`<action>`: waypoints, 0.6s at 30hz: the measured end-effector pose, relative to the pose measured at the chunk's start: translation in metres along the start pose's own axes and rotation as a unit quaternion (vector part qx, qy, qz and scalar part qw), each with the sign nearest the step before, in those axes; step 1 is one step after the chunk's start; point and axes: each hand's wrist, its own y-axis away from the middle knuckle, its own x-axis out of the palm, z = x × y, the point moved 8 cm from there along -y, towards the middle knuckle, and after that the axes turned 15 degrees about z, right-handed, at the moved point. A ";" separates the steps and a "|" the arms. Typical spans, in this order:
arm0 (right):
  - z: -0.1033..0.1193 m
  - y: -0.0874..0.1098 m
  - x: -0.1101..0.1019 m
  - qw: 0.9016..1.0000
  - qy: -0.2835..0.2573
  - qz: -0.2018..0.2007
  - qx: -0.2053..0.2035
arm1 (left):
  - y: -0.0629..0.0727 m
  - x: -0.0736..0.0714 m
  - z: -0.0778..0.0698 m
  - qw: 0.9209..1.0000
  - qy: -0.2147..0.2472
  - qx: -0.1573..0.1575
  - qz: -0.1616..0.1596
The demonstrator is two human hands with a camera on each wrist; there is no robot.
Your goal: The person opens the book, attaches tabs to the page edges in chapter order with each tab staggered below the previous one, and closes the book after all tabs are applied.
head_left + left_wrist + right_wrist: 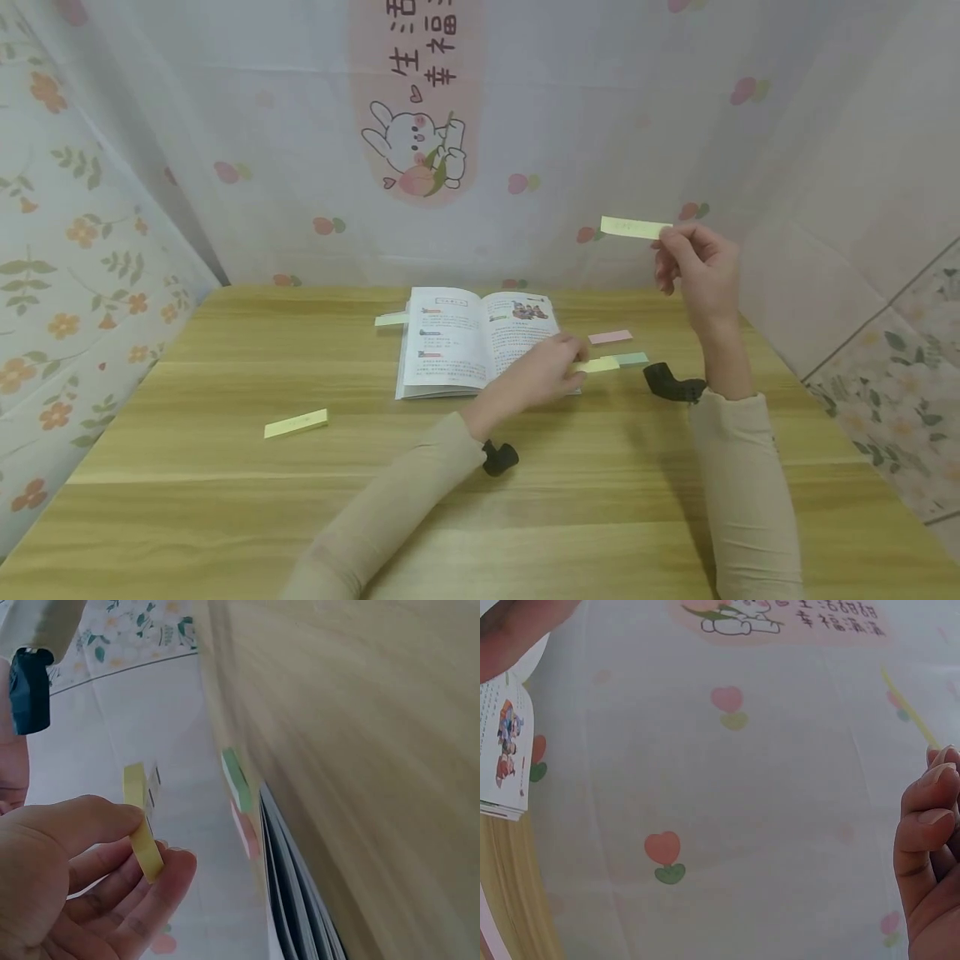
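My left hand (536, 371) pinches a small yellow sticky-note pad (136, 787) between thumb and fingers, over the right edge of an open book (450, 358). Its thickness shows in the left wrist view. Raised at the right, my right hand (701, 271) pinches the end of a single yellow sticky note (630, 227), faintly marked with writing. The thin strip also appears edge-on in the right wrist view. A green sticky-note pad (634, 359) and a pink one (611, 337) lie right of the book.
Another yellow sticky note (296, 423) lies on the wooden table (225, 500) at the left. A pale tab (392, 319) juts from the book's left edge. Black wrist devices (501, 458) sit at both cuffs. Patterned curtains (285, 167) stand behind the table and at the left.
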 end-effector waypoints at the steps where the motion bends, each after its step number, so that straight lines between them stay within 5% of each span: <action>1: 0.000 0.000 -0.001 1.000 0.001 -0.001 -0.003 | -0.002 0.001 -0.001 1.000 -0.001 -0.003 0.003; 18: 0.004 0.000 -0.008 1.000 -0.004 -0.011 -0.026 | -0.038 0.033 -0.009 0.997 -0.039 -0.041 0.055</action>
